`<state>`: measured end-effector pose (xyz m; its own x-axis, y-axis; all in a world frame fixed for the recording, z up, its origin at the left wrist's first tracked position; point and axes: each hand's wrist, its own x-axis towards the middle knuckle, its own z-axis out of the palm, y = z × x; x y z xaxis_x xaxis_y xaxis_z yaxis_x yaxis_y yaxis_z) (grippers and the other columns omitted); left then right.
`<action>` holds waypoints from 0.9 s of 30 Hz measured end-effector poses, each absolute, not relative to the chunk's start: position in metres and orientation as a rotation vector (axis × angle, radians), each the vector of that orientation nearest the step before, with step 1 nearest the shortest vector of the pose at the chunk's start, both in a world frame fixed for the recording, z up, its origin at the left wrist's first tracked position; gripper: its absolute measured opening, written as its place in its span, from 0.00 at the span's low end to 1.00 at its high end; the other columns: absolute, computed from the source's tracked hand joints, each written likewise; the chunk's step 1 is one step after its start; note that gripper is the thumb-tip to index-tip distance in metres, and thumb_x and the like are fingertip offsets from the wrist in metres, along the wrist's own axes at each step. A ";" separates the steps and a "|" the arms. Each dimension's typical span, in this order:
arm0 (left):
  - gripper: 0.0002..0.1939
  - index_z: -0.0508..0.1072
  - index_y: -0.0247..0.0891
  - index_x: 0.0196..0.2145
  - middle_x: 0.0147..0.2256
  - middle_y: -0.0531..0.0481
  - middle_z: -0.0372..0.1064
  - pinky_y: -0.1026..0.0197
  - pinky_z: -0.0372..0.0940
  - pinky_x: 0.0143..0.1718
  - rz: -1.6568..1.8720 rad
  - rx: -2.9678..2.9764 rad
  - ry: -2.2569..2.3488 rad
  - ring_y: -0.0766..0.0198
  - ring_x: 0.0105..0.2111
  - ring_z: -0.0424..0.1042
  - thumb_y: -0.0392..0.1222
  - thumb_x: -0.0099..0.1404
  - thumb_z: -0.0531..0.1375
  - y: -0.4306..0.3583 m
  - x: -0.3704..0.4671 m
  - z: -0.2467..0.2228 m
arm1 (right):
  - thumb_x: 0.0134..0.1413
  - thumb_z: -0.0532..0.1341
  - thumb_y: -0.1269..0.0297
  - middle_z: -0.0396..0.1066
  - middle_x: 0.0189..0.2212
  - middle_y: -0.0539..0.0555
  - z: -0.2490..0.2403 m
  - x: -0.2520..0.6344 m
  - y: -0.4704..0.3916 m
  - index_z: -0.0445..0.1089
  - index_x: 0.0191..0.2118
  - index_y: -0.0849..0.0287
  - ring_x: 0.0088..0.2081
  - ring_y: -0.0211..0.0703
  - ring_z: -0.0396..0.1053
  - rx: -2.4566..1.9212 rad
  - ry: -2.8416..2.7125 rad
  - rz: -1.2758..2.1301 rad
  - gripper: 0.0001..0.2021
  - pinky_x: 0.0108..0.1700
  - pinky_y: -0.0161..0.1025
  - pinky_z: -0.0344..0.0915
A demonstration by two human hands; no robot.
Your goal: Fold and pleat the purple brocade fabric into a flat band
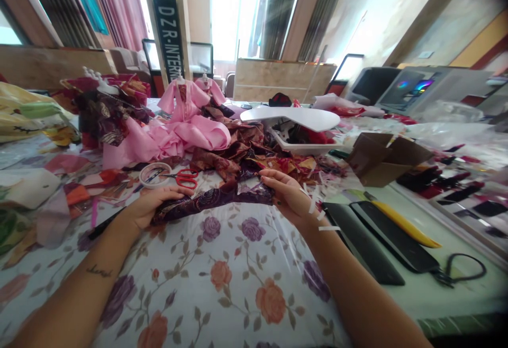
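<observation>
A strip of dark purple patterned fabric (216,197) stretches between my two hands, just above the floral tablecloth (238,263). My left hand (153,205) holds its left end, fingers closed on it. At the right end, my right hand (286,197) pinches the cloth between thumb and fingers. White strips of tape cling to my right wrist and hand. Behind the fabric, close to my left hand, are red-handled scissors (186,178) and a white roll of tape (155,175). Brown and maroon fabric (242,144) is heaped beyond the strip.
Pink fabric (170,139) and small dressed figures (182,96) stand at the back left. A white tray (305,148), an open cardboard box (383,160), a black case (365,242) and a yellow cutter (405,221) lie to the right. Fabric scraps (79,194) cover the left.
</observation>
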<state>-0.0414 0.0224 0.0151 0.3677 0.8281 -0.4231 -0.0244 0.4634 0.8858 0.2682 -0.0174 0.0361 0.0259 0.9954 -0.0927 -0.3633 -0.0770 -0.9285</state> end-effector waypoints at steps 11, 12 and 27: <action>0.21 0.74 0.43 0.46 0.43 0.49 0.75 0.58 0.67 0.44 1.077 1.766 1.232 0.55 0.42 0.72 0.42 0.52 0.67 0.006 -0.033 0.043 | 0.41 0.69 0.58 0.65 0.24 0.47 0.038 0.269 -0.021 0.72 0.36 0.59 0.24 0.33 0.60 -1.088 -1.092 0.979 0.15 0.25 0.31 0.58; 0.21 0.74 0.44 0.46 0.44 0.50 0.74 0.56 0.66 0.47 1.152 1.912 1.276 0.55 0.44 0.72 0.41 0.53 0.66 0.003 -0.030 0.045 | 0.42 0.68 0.58 0.64 0.23 0.47 0.037 0.270 -0.021 0.72 0.36 0.59 0.24 0.33 0.60 -1.097 -1.140 0.911 0.15 0.25 0.31 0.58; 0.22 0.74 0.39 0.47 0.45 0.48 0.73 0.58 0.62 0.49 0.631 2.115 1.142 0.55 0.45 0.71 0.33 0.53 0.60 0.014 -0.028 0.017 | 0.55 0.57 0.58 0.71 0.31 0.56 0.023 0.284 -0.017 0.72 0.35 0.58 0.29 0.43 0.68 -1.518 -1.858 -0.013 0.10 0.33 0.39 0.62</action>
